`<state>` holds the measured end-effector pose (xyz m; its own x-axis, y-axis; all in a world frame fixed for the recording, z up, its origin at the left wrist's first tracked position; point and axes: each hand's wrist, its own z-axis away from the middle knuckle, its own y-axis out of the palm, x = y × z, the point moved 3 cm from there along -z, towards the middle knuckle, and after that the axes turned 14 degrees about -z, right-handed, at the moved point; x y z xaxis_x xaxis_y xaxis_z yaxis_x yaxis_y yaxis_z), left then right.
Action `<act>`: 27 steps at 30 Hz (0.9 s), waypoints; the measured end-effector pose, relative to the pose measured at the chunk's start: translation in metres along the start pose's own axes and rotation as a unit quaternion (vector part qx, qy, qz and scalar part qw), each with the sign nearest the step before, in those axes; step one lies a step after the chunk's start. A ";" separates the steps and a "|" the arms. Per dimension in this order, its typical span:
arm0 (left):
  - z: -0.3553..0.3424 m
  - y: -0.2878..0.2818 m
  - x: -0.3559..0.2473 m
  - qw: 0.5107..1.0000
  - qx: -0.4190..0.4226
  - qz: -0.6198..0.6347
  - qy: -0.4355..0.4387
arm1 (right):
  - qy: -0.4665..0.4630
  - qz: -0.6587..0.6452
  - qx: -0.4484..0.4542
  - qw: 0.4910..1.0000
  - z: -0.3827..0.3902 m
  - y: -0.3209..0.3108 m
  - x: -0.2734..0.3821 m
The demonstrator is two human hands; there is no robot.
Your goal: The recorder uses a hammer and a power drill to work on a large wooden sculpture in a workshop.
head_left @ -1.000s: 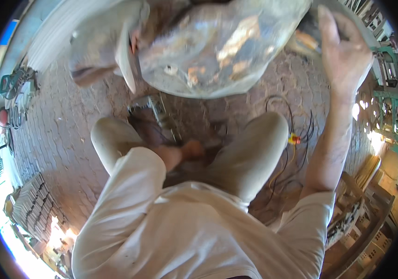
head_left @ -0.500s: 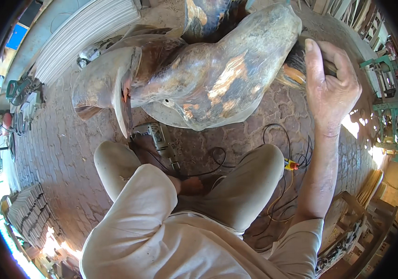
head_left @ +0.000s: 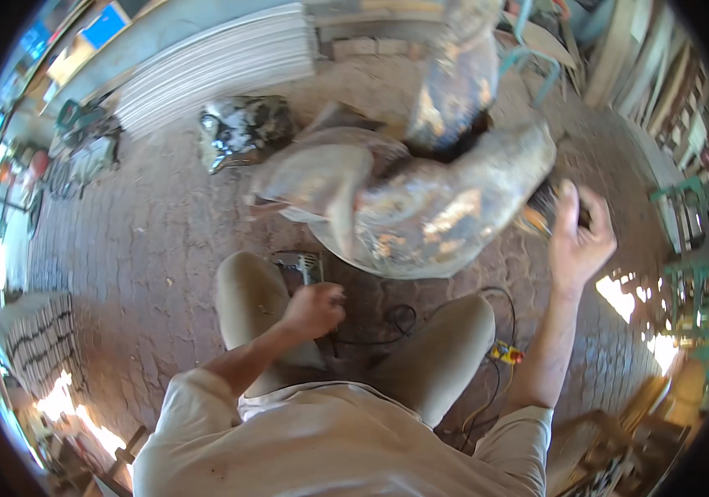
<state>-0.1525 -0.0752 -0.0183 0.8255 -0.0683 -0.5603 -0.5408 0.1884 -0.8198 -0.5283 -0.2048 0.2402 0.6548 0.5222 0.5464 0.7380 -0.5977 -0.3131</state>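
Note:
A large, mottled grey-brown carved piece of wood (head_left: 420, 211), animal-like with a pale curved point at its left, lies before my knees. My right hand (head_left: 584, 248) is at its right end. The fingers and thumb curl round a dark, orange-patched part (head_left: 539, 211) there. Between my knees, my left hand (head_left: 314, 311) is closed in a fist over a grey power tool (head_left: 300, 263) on the floor, hiding the tool's lower half. Whether the fist grips the tool or something small cannot be made out. The picture is blurred by motion.
Black cable (head_left: 402, 319) loops between my legs, and a yellow-and-red connector (head_left: 507, 354) lies by my right knee. A camouflage-patterned bundle (head_left: 247, 132) sits beyond the carving. Stacked pale sheets (head_left: 222, 62) line the back left; green metal frames (head_left: 689, 240) stand at the right.
My left hand has come into view, lowered over the power tool. The view has shifted, so the carving sits lower and further right. My right hand stays at the carving's right end.

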 end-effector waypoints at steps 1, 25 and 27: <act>0.022 -0.041 0.017 0.995 -0.093 0.032 -0.018 | 0.009 -0.024 -0.004 1.000 0.001 -0.001 -0.004; 0.000 -0.241 -0.030 0.910 -0.387 0.056 0.140 | 0.298 -0.493 0.146 0.804 -0.053 0.039 -0.148; -0.038 -0.251 -0.098 0.883 -0.383 -0.005 0.272 | 0.315 -0.512 0.105 0.792 -0.049 0.041 -0.157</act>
<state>-0.1036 -0.1529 0.2380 0.7435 -0.5666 -0.3552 -0.6567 -0.5181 -0.5480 -0.6094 -0.3413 0.1798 -0.4678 0.2218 0.8556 0.8836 0.0925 0.4591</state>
